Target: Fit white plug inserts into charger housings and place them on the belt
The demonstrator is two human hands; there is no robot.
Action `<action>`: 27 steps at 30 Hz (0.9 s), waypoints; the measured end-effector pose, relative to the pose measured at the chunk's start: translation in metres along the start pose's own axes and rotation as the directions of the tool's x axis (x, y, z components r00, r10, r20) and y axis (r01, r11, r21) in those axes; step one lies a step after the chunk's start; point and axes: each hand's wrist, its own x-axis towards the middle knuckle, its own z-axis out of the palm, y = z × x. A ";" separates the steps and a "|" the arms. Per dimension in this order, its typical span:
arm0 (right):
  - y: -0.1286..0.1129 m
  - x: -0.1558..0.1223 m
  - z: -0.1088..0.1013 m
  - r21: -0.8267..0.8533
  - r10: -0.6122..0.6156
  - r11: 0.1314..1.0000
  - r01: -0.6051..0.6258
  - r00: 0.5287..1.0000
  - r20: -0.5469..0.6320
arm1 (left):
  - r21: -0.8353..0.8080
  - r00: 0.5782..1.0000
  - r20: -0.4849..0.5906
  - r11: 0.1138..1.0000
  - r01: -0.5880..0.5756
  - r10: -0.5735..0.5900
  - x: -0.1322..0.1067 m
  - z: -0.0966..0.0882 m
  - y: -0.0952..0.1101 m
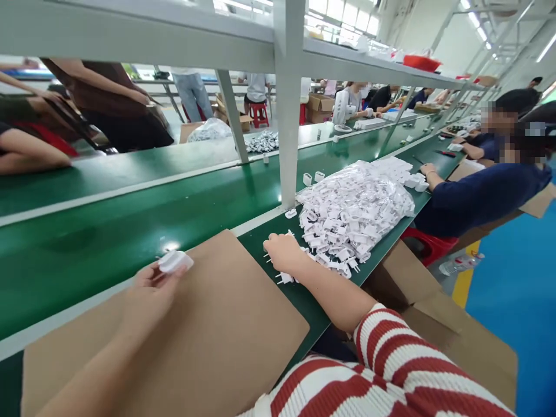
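The left hand (pixel 150 289) pinches a white plug shell (pixel 175 260) in its grip over the cardboard sheet (pixel 217 330); beside the sheet, the right hand (pixel 282 252) rests on the plug pile (pixel 354 211), grip curled, hold unclear.

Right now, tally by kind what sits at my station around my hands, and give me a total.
cardboard sheet: 1
heap of white plug parts, pieces too many to count, at the right hand: 1
white part pinched in the left hand: 1
loose white parts beside the post: 3
Total: 6
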 end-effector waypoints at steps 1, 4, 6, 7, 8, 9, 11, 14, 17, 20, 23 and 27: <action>0.000 0.001 0.001 0.027 0.003 1.000 -0.002 1.000 -0.031 | 0.047 0.995 -0.102 0.999 0.007 -0.003 0.019 -0.005 -0.005; 0.002 0.002 0.004 0.116 0.016 0.993 0.000 0.990 -0.140 | 0.146 0.955 -0.292 0.989 -0.012 0.054 0.066 -0.022 -0.017; 0.004 0.003 0.007 0.189 0.026 0.982 0.013 0.979 -0.203 | 0.173 0.942 -0.325 0.984 -0.032 0.088 0.082 -0.033 -0.024; 0.005 0.004 0.008 0.233 0.030 0.972 0.026 0.972 -0.234 | 0.175 0.940 -0.331 0.984 -0.026 0.084 0.086 -0.037 -0.027; 0.006 0.006 0.009 0.281 0.033 0.959 0.044 0.964 -0.264 | 0.173 0.939 -0.335 0.985 -0.013 0.072 0.088 -0.040 -0.030; 0.007 0.008 0.010 0.333 0.038 0.941 0.065 0.955 -0.293 | 0.170 0.940 -0.337 0.985 0.003 0.055 0.089 -0.041 -0.033; 0.005 0.011 0.010 0.424 0.044 0.900 0.106 0.943 -0.329 | 0.166 0.938 -0.345 0.985 0.042 0.018 0.089 -0.040 -0.038; -0.003 0.009 0.006 0.702 0.058 0.687 0.188 0.948 -0.311 | 0.181 0.912 -0.411 0.979 0.093 -0.010 0.084 -0.029 -0.037; -0.014 -0.003 0.000 0.973 0.026 0.082 0.216 0.975 -0.219 | 0.258 0.842 -0.525 0.966 0.018 0.124 0.064 -0.015 -0.017; -0.022 -0.018 -0.008 0.961 -0.067 -0.250 0.115 0.989 -0.136 | 0.140 0.885 -0.397 0.969 -0.204 0.244 0.023 0.000 0.022; -0.026 -0.028 -0.013 0.950 -0.115 -0.303 0.073 0.987 -0.112 | -0.396 0.930 -0.052 0.847 -0.354 0.364 -0.028 0.012 0.066; -0.033 -0.036 -0.013 0.933 -0.099 -0.346 0.102 0.985 -0.144 | -0.613 0.876 0.067 0.712 -0.341 0.478 -0.077 0.020 0.098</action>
